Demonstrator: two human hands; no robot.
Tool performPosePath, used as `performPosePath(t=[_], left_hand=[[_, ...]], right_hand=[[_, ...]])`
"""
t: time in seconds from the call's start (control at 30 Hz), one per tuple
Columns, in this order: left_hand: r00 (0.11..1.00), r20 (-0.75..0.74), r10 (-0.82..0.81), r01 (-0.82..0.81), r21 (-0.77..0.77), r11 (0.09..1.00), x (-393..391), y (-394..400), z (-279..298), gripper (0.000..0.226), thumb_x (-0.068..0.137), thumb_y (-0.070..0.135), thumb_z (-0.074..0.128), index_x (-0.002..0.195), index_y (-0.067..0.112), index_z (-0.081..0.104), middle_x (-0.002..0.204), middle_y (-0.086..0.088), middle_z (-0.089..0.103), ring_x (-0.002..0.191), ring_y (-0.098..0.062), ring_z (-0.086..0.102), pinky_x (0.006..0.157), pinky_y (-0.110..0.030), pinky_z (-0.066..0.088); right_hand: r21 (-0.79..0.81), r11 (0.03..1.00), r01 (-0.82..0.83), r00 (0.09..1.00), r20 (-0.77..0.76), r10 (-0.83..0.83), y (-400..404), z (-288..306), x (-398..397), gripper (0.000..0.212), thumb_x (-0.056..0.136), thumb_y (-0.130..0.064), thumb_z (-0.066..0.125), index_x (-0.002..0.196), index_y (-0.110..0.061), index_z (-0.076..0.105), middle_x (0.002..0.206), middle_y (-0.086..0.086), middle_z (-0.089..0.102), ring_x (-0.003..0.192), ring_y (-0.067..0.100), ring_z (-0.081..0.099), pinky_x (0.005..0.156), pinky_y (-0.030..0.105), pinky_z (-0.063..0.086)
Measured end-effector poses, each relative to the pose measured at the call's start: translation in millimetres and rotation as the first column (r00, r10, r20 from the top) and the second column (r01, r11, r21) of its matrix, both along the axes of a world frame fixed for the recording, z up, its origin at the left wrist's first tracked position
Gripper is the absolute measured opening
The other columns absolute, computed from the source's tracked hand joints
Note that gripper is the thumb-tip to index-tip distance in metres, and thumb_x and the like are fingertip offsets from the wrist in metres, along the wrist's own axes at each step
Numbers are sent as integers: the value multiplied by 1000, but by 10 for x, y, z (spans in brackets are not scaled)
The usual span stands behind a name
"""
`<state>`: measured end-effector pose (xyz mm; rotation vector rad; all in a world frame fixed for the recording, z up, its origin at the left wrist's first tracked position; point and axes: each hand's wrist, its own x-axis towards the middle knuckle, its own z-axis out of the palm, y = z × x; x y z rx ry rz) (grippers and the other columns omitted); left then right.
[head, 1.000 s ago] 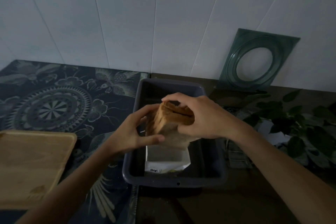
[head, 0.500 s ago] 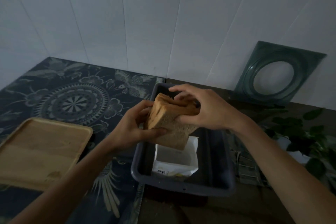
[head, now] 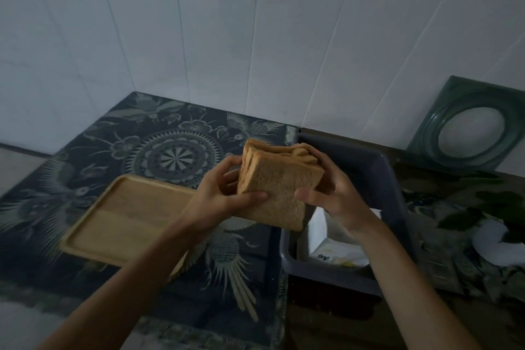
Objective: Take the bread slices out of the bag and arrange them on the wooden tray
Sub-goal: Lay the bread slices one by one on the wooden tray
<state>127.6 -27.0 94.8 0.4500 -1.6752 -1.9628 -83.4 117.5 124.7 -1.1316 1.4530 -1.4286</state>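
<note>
Both hands hold a stack of bread slices (head: 279,187) up in the air, clear of everything below. The left hand (head: 220,196) has its grip clamped on the stack's left edge, thumb pressed across the front slice and fingers tucked behind. The right hand (head: 331,193) is clamped on the right edge, thumb on the lower front corner and fingers wrapped over the top and back. The stack stands nearly upright, tilted a little, with its broad brown face toward the camera and the crusts of several slices showing along the top; how many slices there are cannot be counted in this dim light. Below and to the right sits a dark grey plastic bin (head: 389,179), and inside it lies the white bread bag (head: 332,244), slumped and open, well under the right wrist. The wooden tray (head: 119,219) lies flat on the desk to the left, on a dark patterned cloth (head: 176,150) with a round medallion design, and nothing shows on the part of it that is visible; the left forearm crosses over its near right corner. The bread hangs between the tray and the bin, above the cloth. At the far right a green frame with a round opening (head: 466,125) leans against the white panelled wall (head: 227,37), and some leafy plant stems (head: 488,207) lie near it.
</note>
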Motion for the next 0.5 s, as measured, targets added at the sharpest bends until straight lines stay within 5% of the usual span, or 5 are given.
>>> performPosePath(t=[0.2,0.5], left_hand=[[997,69,29,-34,78,996,636,-288,-36,62,70,18,90,124,22,60,122,-15,70,111,-33,69,82,-51,61],[951,299,75,-144,216,966,1079,-793,-405,59,69,32,91,122,26,66,122,-11,71,111,-29,70,84,-48,62]], right_hand=[[43,999,20,996,89,-24,-376,-234,620,65,69,-39,93,127,-27,67,118,-1,74,117,23,68,95,39,58],[235,970,65,964,236,-122,-977,-699,1155,48,71,-41,91,115,-30,76,119,3,77,111,26,73,95,48,57]])
